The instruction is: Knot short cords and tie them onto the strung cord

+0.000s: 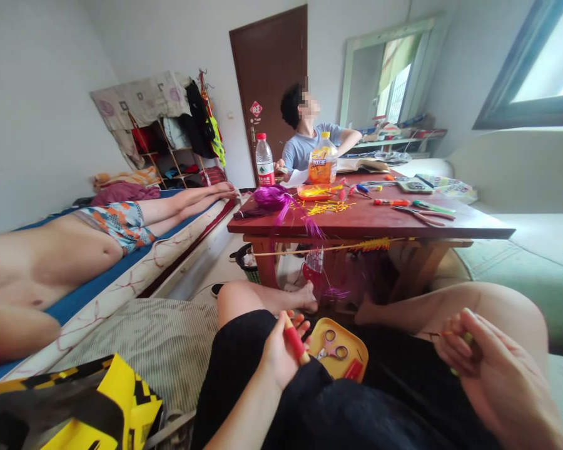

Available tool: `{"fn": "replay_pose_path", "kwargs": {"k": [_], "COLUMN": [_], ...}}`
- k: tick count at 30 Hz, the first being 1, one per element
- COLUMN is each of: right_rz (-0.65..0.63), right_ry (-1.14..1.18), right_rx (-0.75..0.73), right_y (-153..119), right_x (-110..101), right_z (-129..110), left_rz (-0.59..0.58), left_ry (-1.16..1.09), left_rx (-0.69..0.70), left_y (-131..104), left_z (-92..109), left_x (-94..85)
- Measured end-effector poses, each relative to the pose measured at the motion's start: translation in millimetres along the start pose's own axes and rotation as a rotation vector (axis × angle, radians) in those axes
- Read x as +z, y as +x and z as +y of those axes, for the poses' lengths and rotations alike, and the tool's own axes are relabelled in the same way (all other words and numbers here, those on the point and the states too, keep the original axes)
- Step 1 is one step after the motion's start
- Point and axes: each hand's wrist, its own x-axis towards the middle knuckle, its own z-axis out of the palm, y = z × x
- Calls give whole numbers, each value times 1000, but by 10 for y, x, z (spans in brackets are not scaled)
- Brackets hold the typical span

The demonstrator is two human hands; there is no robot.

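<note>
"Well, where is the red-and-tan stick (pixel 294 337)?"

"In the left hand (pixel 280 356), slanting across the palm above the black clothing (pixel 347 409) on the person's lap."

"Is it gripped hard?"

"Loosely, it seems. The thumb lies along one side and the half-curled fingers stand on the other, so the stick rests between them."

"And the right hand (pixel 481 353)?"

"That one is well apart from the left, over by the other leg. Its fingers are folded tight on a small green item (pixel 468 339), and a thin tip pokes out toward the left hand. Most of it is hidden, so one cannot tell what it is."

"What lies between the two?"

"A yellow tray (pixel 356 333) on the lap, just beside the left hand. It carries scissors (pixel 327 352) and a red piece (pixel 354 370)."

"And farther off?"

"The dark red table (pixel 478 226). Purple strands (pixel 274 197) spill over its front edge near scattered yellow pieces (pixel 326 208); pliers (pixel 420 216) lie toward the right. Two bottles stand behind, and a co-worker in a blue-grey shirt (pixel 296 150) sits at the far side."
</note>
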Motion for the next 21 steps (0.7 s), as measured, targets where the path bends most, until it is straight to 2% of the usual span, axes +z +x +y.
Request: {"fn": "replay_pose_path", "kwargs": {"k": [5, 10, 13, 16, 21], "right_rz": [44, 59, 26, -11, -195], "right_ry": [-8, -8, -30, -67, -156], "right_rx": [-16, -9, 2, 15, 115], "right_y": [97, 145, 126, 78, 11], "right_x": [-83, -138, -115, -62, 81], "right_z": [6, 3, 29, 90, 198], "left_rz": [69, 117, 104, 81, 77], "left_ry": [49, 329, 575, 815, 1087], "left_rx": [129, 198, 182, 155, 216], "left_y": [455, 794, 969, 1090, 1134], "left_z": [161, 166, 69, -109, -412], "left_x": [-105, -179, -192, -201, -174]}}
